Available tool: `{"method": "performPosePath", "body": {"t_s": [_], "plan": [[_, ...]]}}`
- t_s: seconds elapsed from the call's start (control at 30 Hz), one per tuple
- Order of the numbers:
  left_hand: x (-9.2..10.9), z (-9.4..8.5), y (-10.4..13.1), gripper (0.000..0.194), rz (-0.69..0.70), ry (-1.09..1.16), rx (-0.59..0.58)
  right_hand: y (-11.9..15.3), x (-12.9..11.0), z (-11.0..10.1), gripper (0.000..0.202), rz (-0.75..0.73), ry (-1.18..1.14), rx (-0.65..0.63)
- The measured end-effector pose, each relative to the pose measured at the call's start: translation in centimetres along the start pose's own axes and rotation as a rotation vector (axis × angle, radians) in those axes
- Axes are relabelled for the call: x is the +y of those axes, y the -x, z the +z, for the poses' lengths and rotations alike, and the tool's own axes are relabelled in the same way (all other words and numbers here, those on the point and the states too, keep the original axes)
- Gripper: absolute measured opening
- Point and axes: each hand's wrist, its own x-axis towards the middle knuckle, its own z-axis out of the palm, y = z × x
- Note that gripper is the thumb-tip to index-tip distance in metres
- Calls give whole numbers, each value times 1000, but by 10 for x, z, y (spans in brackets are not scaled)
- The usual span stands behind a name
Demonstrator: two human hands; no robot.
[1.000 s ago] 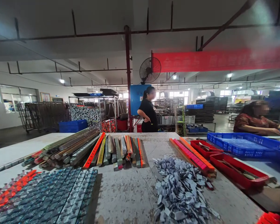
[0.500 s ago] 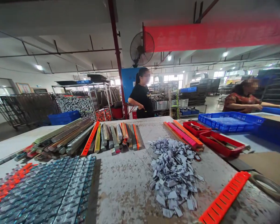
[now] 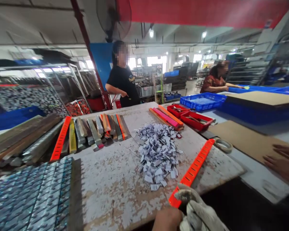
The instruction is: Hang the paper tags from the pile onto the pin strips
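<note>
At the bottom edge my bare left hand is closed, fingertips hidden, against the white glove on my right hand. What it holds does not show. The gloved right hand has one finger stretched out across the near end of an orange slotted strip, other fingers apart below it. Whether that finger presses on the strip or only passes above it is unclear. The strip lies slantwise along the table's right side. Left of it is a heap of small pale grey pieces.
Rows of dark, shiny strips cover the left front. Bars lie behind them. Red trays, a blue crate and a tape roll are at right. Another person's blurred hands rest on cardboard. Two people are beyond the table.
My view has turned right and downward. Both my hands have come into view at the bottom, by the orange strip's near end. Another person's hands now show at right.
</note>
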Motion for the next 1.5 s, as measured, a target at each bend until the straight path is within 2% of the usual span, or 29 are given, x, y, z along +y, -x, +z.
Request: {"method": "performPosePath", "body": {"t_s": [0.07,0.1,0.2,0.3,0.43,0.57,0.7,0.9,1.13,1.23,1.33,1.5], "plan": [[-4,2,-1,10,18,-97,26,-4,1,-12,29,31,84,33],[-4,1,-2,13,28,-174,62,-7,5,-18,26,20,133,54],[-2,-3,-6,37,42,-416,168,-20,28,-31,16,43,205,104],[-2,-2,-11,41,26,-489,132,-30,46,-32,12,-33,276,95],[-12,6,-14,41,35,-447,144,-40,46,-20,7,-147,390,8],[-22,12,-14,41,38,-340,210,-43,39,-9,7,-198,372,-40],[-25,14,-14,45,39,-281,242,-40,34,-3,8,-194,361,-143],[-29,14,-12,46,45,-225,205,-44,27,3,17,-173,347,-275],[-34,21,-10,50,28,-231,193,-50,24,11,21,-138,309,-290],[-30,10,-10,42,43,-243,153,-51,27,8,17,-147,288,-321],[-22,-13,-14,34,59,-301,105,-50,34,3,8,-154,240,-313],[-9,-43,-44,27,-124,-638,127,-43,42,-11,11,-36,115,-117]]}}
